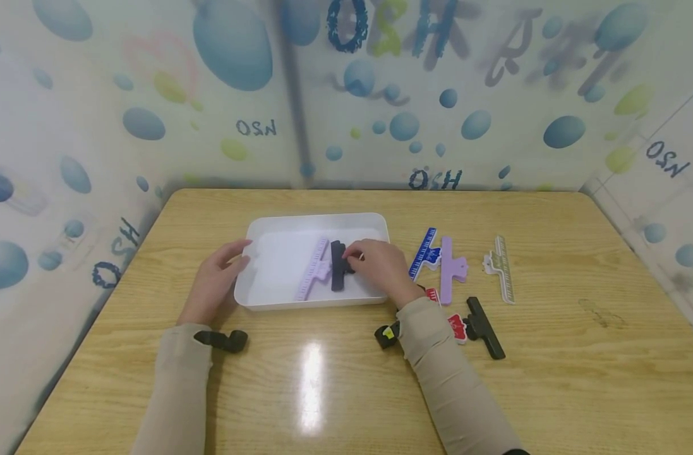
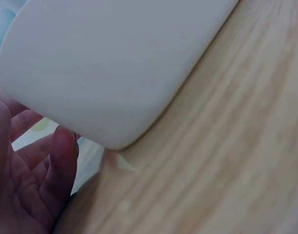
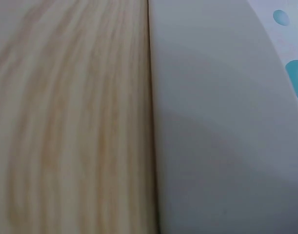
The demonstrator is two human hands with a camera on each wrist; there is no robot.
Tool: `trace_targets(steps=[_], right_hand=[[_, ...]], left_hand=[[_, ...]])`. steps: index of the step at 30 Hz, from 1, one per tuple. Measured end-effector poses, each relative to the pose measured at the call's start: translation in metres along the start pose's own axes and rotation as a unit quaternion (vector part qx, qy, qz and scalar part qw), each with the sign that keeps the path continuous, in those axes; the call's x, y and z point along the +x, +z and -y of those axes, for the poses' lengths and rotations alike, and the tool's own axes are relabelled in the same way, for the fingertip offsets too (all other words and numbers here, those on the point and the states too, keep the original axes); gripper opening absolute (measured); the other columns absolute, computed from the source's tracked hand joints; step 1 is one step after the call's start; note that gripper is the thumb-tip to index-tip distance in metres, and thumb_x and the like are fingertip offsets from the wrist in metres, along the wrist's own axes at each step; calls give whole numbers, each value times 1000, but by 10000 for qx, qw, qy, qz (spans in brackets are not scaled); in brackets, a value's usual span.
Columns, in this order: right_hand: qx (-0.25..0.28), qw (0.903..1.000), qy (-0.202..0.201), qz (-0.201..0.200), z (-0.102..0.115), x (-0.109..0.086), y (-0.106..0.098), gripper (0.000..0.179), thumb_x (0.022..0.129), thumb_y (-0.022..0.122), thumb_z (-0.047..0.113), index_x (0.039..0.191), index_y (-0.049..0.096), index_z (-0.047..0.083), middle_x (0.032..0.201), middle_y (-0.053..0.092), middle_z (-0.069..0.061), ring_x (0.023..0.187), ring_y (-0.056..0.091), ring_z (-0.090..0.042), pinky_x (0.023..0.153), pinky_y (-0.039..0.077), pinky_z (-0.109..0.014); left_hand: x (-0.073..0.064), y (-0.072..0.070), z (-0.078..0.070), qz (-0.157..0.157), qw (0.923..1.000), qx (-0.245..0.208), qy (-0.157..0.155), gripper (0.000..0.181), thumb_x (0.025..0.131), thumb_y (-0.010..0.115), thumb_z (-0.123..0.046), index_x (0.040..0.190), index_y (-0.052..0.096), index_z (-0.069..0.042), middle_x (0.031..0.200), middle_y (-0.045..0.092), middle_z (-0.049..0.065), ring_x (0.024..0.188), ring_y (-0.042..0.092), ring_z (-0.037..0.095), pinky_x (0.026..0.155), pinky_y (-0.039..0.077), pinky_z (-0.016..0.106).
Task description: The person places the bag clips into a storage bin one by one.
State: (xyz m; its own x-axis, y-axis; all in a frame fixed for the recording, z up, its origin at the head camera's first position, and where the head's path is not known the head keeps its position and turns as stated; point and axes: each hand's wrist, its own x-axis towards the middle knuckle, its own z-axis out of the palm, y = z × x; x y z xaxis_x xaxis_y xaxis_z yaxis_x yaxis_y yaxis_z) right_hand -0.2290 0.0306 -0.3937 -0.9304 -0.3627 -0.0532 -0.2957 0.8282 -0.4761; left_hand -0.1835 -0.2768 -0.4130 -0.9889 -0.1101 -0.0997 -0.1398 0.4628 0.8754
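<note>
A white rectangular tray stands on the wooden table. Inside it a light purple ruler clip lies slanted, with a black clip beside it on the right. My right hand reaches over the tray's right part and pinches the black clip near its handle; the fingertips partly cover that handle. At the tray's left end, my left hand touches the rim with relaxed fingers. The left wrist view shows this hand's fingers by the tray's corner. Only the tray's outer wall and the tabletop appear in the right wrist view.
Right of the tray lie a blue ruler clip, a purple clip, a clear-white ruler clip and another black clip. Red clips are partly hidden by the right sleeve. A patterned wall borders the table's back.
</note>
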Motion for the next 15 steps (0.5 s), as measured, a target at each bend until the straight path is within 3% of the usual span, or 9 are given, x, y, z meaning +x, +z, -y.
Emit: trace_targets(steps=[15], right_hand=[[-97,9986,-387,343,9,-3,1,16,87,57,26,101,65,24,99,62,8,93,54,-10,82,42,-29]], left_hand=[[0,-1,-1,11,9999,114,-13,45,87,50,-46,128,47,-28,137,37,-3,124,34,24,99,28,46]])
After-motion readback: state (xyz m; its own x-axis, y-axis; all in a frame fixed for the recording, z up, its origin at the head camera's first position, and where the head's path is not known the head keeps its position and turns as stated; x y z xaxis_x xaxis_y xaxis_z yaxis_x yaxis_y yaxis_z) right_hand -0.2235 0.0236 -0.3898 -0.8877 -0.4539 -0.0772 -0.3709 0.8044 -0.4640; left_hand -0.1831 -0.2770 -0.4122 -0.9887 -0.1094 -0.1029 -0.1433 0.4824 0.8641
